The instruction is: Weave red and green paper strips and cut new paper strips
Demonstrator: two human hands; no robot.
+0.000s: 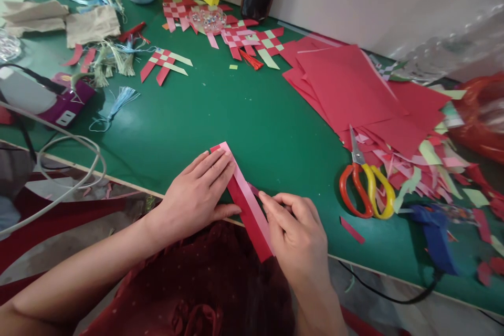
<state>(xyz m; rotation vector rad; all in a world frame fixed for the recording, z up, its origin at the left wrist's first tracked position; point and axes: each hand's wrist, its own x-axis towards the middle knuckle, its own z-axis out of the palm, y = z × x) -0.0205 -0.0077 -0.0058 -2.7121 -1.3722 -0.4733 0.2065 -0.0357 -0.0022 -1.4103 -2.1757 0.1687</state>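
A long folded paper strip [249, 210], red with a pink band along its right side, lies slantwise over the table's front edge. My left hand [200, 184] rests flat on its upper end, fingers together and stretched out, thumb apart beside the strip. On the strip's right side is my right hand [293, 226], fingers curled and pinched near the pink edge. A small dark pink piece shows at its fingertips; the rest of what it holds is hidden. Scissors [358, 157] with one red and one yellow handle lie to the right of my right hand.
Red paper sheets [350, 89] are stacked at the right, beside paper scraps [425, 168] and a blue glue gun [435, 239]. Woven paper pieces [236, 37] lie at the back. Tassels [116, 105], a purple power strip [66, 100] and a white cable [66, 197] are at the left.
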